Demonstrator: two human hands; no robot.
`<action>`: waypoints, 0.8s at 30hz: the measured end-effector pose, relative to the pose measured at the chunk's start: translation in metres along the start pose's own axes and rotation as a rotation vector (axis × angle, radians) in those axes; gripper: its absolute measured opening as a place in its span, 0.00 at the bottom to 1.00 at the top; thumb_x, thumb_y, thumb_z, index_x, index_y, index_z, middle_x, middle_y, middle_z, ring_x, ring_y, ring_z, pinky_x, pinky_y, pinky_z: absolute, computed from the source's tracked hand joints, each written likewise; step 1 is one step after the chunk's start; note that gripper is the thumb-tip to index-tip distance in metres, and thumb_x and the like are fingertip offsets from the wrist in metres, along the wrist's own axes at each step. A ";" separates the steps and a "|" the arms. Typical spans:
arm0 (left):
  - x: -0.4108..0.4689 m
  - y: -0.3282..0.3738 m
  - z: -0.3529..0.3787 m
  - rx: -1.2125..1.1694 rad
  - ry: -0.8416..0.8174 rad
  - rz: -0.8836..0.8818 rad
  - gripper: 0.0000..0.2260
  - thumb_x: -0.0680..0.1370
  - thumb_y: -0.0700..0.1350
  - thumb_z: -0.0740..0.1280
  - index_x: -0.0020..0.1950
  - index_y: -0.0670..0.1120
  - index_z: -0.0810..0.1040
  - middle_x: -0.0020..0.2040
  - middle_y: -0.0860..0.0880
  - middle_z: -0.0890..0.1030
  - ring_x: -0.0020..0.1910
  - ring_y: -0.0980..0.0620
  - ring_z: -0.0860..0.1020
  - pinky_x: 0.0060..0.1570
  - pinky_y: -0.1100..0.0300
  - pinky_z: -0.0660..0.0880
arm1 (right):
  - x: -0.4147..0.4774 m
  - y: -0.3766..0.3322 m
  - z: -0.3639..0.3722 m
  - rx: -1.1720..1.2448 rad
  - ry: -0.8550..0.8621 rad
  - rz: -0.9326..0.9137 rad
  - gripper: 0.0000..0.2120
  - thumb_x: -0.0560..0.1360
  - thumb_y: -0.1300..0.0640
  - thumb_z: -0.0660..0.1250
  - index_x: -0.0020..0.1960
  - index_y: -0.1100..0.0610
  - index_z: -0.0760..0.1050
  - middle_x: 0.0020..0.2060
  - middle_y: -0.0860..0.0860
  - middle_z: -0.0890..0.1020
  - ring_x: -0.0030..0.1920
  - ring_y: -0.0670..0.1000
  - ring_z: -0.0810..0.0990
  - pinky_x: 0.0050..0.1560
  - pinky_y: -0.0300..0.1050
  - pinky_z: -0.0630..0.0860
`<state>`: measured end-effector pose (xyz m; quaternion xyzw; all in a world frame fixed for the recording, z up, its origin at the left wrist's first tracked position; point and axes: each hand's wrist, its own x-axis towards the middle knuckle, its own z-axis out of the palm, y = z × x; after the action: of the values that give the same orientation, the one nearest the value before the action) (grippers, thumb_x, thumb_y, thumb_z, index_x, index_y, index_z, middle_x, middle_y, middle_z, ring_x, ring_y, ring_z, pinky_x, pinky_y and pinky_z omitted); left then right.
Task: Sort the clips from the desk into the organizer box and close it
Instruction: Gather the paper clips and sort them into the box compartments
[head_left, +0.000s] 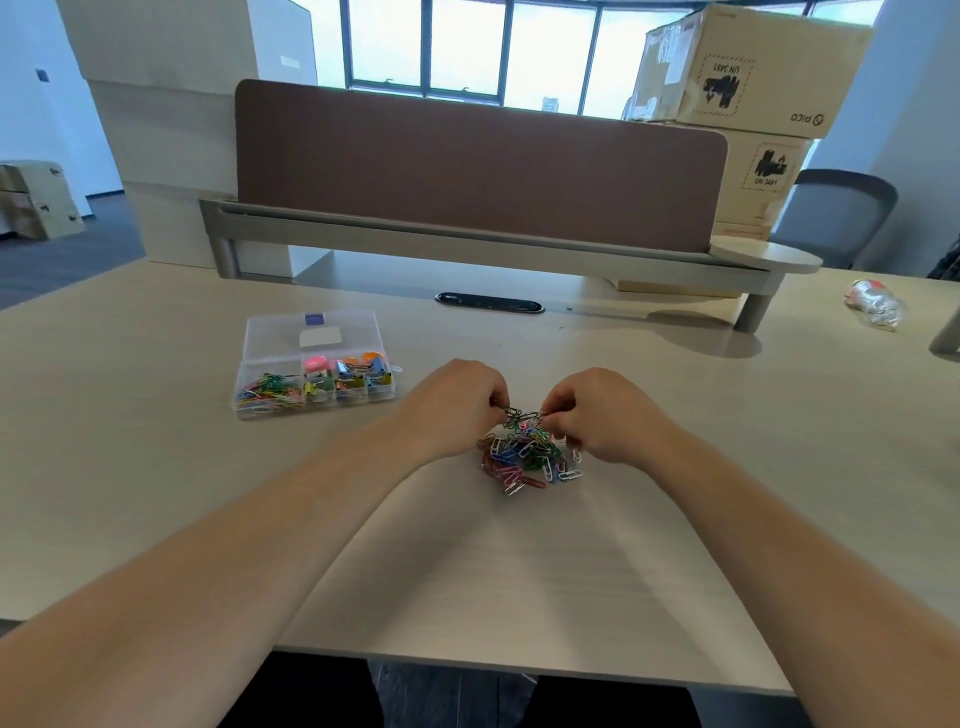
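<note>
Paper clips (527, 457) lie in a pile on the desk (156, 467). My left hand (452, 405) and right hand (602, 413) pinch some clips. The organizer box (314, 364) sits open.

at centre frame the paper clips (527, 457) are a jumble of green, blue, pink, red and white on the pale beige table (156, 467). left of them the clear organizer box (314, 364) shows green, yellow, pink and orange contents. the upper divider panel (478, 161) is brown; the upper-right cardboard boxes (748, 67) are tan with black print.
</note>
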<state>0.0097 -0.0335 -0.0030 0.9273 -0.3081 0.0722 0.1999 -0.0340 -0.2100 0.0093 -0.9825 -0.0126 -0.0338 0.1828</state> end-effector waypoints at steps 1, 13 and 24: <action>-0.002 -0.001 -0.001 -0.001 -0.001 -0.002 0.08 0.78 0.46 0.66 0.53 0.46 0.83 0.50 0.49 0.83 0.46 0.52 0.78 0.47 0.59 0.74 | 0.000 -0.001 0.000 -0.005 -0.008 -0.004 0.04 0.76 0.56 0.70 0.47 0.54 0.83 0.34 0.47 0.83 0.28 0.42 0.77 0.35 0.38 0.71; -0.022 -0.025 -0.029 -0.068 0.079 -0.091 0.08 0.79 0.46 0.65 0.53 0.47 0.82 0.48 0.51 0.81 0.40 0.57 0.73 0.42 0.63 0.68 | 0.007 -0.034 0.001 0.039 0.028 -0.019 0.04 0.77 0.56 0.70 0.46 0.54 0.83 0.31 0.44 0.80 0.28 0.43 0.77 0.32 0.38 0.69; -0.041 -0.077 -0.072 -0.129 0.168 -0.206 0.03 0.76 0.44 0.68 0.45 0.48 0.82 0.37 0.56 0.78 0.37 0.56 0.76 0.35 0.64 0.69 | 0.045 -0.095 0.019 0.126 -0.006 -0.116 0.03 0.78 0.56 0.68 0.47 0.53 0.81 0.35 0.47 0.82 0.32 0.44 0.79 0.33 0.35 0.70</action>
<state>0.0226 0.0752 0.0265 0.9299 -0.1974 0.1085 0.2906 0.0087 -0.1141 0.0292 -0.9667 -0.0723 -0.0403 0.2420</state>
